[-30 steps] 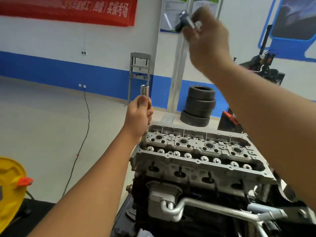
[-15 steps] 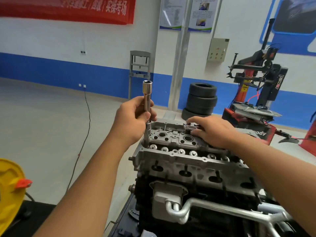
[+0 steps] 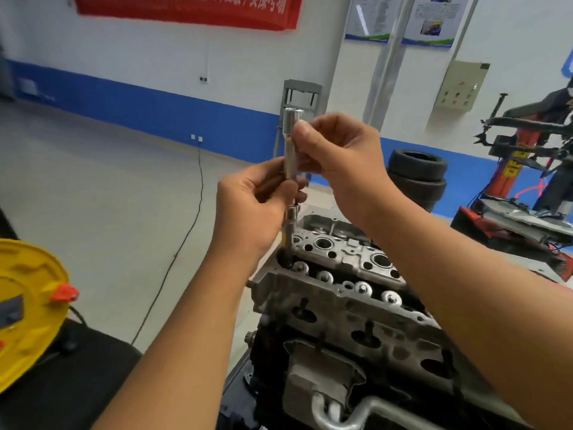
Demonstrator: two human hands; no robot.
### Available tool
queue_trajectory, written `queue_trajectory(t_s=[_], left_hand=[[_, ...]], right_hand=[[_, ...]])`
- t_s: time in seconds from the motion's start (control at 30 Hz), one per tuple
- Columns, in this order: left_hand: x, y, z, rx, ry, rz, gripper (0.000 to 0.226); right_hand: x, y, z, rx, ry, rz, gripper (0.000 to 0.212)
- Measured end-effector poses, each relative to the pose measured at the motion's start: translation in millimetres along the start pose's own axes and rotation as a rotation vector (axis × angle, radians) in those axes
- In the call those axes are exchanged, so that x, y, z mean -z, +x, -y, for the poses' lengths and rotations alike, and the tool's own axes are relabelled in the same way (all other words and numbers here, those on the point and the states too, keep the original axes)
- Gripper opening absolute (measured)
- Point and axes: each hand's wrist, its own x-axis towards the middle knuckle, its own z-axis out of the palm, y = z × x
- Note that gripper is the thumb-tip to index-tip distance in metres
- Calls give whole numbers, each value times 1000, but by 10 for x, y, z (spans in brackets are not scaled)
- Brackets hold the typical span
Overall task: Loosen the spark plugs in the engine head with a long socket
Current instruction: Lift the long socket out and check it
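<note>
Socket (image 3: 290,156): upright, lower end in engine head's (image 3: 341,293) far-left hole.
Left hand (image 3: 251,206): grip curled round socket's middle.
Right hand (image 3: 341,162): grip pinches socket's top.

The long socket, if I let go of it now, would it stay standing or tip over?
Probably stays: the long socket stands upright with its lower end down in a hole of the engine head. Smooth polished metal, so likely stiff, slippery, and apt to roll if laid flat.
</note>
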Motion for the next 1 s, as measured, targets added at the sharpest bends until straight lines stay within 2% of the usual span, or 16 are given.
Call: queue_trajectory(t_s=[0.07,0.17,0.23,0.3,0.37,0.47,0.57,0.63,0.77,0.87,1.0], left_hand=[[40,-15,22,14,16,6,29],[124,-35,87,90,110,173,25],[210,-34,118,143,82,278,26],[262,-38,117,152,29,315,28],[250,-66,118,116,25,273,32],[147,-114,158,18,84,109,44],[55,-157,189,-51,178,-75,33],[22,-168,188,-43,194,-132,31],[-10,-194,180,43,260,8,14],[43,-181,170,167,175,167,23],[118,-154,232,113,96,131,33]], right_hand=[[-61,62,-78,-10,80,48,15],[-197,43,-188,-6,150,105,18],[-276,13,-224,-2,192,124,22],[-300,-7,-215,14,182,158,24],[-298,-33,-194,11,178,181,28],[-293,-45,-182,-77,256,226,38],[-245,-53,-181,-237,411,327,52],[-199,-67,-186,-291,450,340,52],[-129,-87,-240,-262,446,248,28],[-69,-75,-271,-257,396,207,27],[-33,-96,-234,-270,314,228,33]])
